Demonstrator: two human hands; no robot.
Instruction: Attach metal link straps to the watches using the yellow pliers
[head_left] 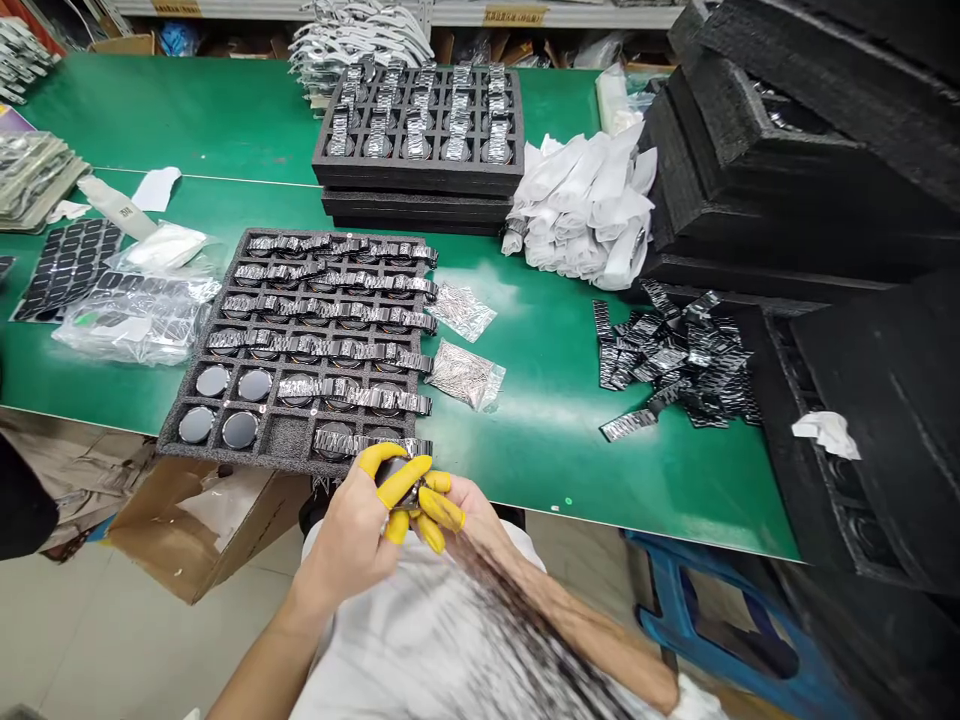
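In the head view, my left hand (364, 530) is closed round a black round watch case (395, 483), its fingertips in yellow finger cots. My right hand (457, 515), also in yellow cots, pinches at the near right edge of the case; whether a small part sits between those fingers is hidden. Both hands are just off the table's front edge. Beyond them lies a black foam tray (289, 440) with rows of watches on black link bands (322, 347). Several bare watch cases (240, 430) sit in its near left compartments.
Two bags of small metal pins (465, 375) lie right of the tray. Farther right is a heap of black link bands (675, 355). Stacked foam trays (420, 180), white wrapped bundles (589, 210) and tall black foam stacks (720, 190) stand behind. A blue stool (720, 620) is below right.
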